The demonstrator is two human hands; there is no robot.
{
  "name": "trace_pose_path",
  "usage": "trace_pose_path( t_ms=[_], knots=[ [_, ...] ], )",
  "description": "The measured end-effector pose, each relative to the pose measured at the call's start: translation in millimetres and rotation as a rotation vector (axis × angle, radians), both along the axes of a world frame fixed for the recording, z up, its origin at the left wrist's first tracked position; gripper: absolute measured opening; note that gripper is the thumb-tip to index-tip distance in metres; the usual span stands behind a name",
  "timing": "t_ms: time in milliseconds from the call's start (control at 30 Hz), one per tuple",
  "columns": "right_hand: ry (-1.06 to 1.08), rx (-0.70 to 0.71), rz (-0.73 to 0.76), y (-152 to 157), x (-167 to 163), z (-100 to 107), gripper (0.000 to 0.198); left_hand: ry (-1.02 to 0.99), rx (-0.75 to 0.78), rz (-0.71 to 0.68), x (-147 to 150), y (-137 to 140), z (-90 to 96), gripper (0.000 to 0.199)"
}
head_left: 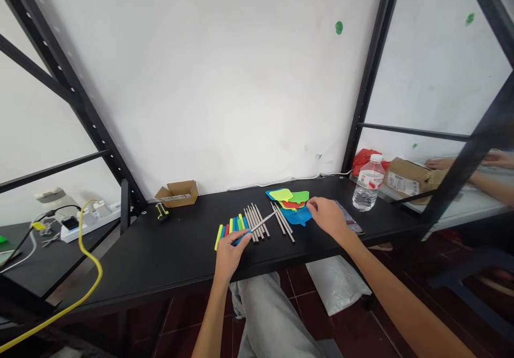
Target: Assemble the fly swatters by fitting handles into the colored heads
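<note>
Pinching a handled rod, lower centre, the left hand seems mid-assembly. Right hand at the blue head, grip unclear; joining likely needs alignment.

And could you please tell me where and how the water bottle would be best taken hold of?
Probably around the labelled middle of the water bottle, with the right hand coming from the near left. The bottle stands upright and its body is round, which suits a sideways grip below the white cap. The red plastic bag shows behind it, the cardboard box to its right.
</note>
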State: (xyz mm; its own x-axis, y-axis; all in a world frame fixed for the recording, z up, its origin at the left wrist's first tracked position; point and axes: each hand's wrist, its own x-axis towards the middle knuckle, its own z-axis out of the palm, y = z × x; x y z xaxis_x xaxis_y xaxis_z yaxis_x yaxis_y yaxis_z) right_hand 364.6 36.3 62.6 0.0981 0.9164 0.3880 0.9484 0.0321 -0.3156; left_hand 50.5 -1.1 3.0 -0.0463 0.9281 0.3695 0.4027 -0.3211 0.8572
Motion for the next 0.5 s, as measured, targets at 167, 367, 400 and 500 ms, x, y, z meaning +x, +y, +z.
trace_pose_path(
  t_ms=[167,367,400,500],
  knots=[
    [-0.102,0.167,0.042,-12,2,21,0.029,0.008,0.011,0.003,0,0,0.5,0.036],
    [-0.217,0.145,0.149,-19,-4,27,0.029,0.006,-0.006,0.007,1,1,-0.9,0.036],
    [-0.231,0.131,0.173,-20,-5,25,0.029,0.003,-0.006,0.007,1,1,-1.2,0.035],
    [-0.201,0.112,0.21,-20,-8,11,0.03,-0.006,-0.007,0.004,0,1,-1.3,0.033]
  ],
)
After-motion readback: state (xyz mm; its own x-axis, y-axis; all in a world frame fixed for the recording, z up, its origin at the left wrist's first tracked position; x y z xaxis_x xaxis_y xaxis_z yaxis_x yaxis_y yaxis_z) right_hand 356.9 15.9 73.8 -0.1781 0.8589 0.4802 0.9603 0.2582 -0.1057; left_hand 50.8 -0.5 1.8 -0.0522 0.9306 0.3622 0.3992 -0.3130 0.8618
